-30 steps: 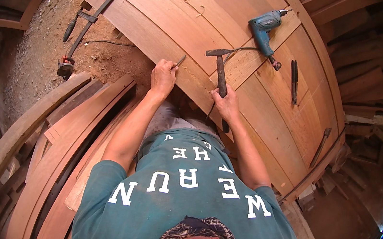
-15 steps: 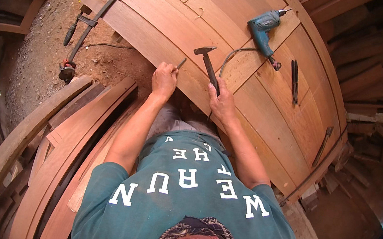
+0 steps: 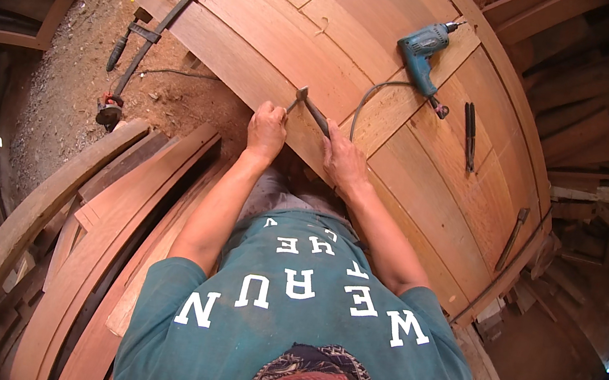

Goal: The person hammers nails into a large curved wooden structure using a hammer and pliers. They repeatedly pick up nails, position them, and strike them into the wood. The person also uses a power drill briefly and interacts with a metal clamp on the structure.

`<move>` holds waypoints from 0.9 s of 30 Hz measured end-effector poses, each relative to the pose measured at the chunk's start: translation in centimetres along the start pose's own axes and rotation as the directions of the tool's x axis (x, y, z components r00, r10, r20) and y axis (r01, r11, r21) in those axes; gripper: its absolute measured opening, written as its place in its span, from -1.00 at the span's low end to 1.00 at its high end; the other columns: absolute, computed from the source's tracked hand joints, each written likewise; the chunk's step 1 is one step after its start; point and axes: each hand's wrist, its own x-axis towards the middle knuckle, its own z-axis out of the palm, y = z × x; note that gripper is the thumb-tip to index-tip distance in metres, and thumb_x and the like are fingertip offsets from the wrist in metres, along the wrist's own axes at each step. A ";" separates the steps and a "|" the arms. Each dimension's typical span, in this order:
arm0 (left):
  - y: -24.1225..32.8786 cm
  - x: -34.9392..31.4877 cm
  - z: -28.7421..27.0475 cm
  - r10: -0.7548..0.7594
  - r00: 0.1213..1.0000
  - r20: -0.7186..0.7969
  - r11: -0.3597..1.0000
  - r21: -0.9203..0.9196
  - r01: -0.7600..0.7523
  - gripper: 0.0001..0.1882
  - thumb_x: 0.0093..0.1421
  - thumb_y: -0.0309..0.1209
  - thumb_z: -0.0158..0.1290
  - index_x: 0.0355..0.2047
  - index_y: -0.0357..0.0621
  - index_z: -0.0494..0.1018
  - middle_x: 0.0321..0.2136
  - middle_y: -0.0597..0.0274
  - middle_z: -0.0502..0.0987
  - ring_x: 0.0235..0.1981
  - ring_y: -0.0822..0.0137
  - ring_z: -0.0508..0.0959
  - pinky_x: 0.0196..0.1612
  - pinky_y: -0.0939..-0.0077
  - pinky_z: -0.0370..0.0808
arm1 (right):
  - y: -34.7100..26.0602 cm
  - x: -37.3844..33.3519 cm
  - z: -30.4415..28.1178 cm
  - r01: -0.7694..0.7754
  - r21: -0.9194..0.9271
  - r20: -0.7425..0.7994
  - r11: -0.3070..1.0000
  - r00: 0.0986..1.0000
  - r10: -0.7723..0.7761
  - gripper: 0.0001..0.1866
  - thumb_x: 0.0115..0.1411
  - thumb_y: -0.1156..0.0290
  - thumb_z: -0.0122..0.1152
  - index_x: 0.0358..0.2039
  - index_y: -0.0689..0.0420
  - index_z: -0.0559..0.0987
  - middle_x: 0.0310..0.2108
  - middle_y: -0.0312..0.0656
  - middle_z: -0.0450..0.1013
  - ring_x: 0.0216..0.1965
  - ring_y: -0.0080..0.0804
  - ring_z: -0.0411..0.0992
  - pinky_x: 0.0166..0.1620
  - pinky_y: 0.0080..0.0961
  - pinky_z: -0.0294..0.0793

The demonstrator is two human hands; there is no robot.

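A framed wooden panel, like a door, lies flat in front of me. At its near edge my left hand is closed round a thin dark metal rod, perhaps a punch or a large nail. My right hand grips a hammer by its dark handle. The hammer's head is at the rod's upper end and appears to touch it. My fingers hide the rod's lower part.
On the panel lie a blue corded drill, a dark slim tool and a chisel-like tool. A long bar clamp crosses the left end. Curved timber pieces stand at my left; stacked boards lie beyond the right side.
The hammer has come down and to the left, from raised to the rod's end. My right hand moved slightly left with it; the left hand keeps its hold on the rod.
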 end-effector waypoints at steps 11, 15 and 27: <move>-1.7 0.3 -0.1 -0.199 0.976 0.086 0.932 -0.293 0.215 -0.85 0.19 -0.49 0.32 -0.24 -0.28 0.71 -0.31 -0.05 0.65 -0.27 0.05 0.70 -0.17 0.26 0.61 | -2.2 0.6 -3.5 0.036 0.335 -0.192 0.941 0.981 0.031 -0.52 0.46 0.34 0.12 0.35 0.06 0.39 -0.17 0.32 0.59 -0.18 0.42 0.57 -0.17 0.19 0.55; -1.0 0.2 -0.4 -0.174 0.982 0.078 0.951 -0.244 0.188 -0.85 0.19 -0.48 0.33 -0.25 -0.27 0.71 -0.31 -0.04 0.64 -0.29 0.02 0.69 -0.18 0.21 0.61 | -0.9 0.5 -2.7 0.089 0.286 -0.209 0.954 0.977 -0.028 -0.53 0.45 0.35 0.13 0.34 0.07 0.40 -0.13 0.30 0.60 -0.17 0.41 0.58 -0.16 0.18 0.56; -0.2 -0.5 -0.7 -0.114 0.991 0.070 0.978 -0.167 0.125 -0.91 0.20 -0.49 0.28 -0.31 -0.24 0.66 -0.31 -0.07 0.59 -0.24 -0.13 0.64 -0.15 0.05 0.58 | -0.1 -0.2 -0.2 0.022 -0.051 0.067 0.998 0.998 -0.019 -0.47 0.43 0.32 0.17 0.37 0.05 0.37 -0.10 0.21 0.62 -0.22 0.27 0.62 -0.24 0.11 0.62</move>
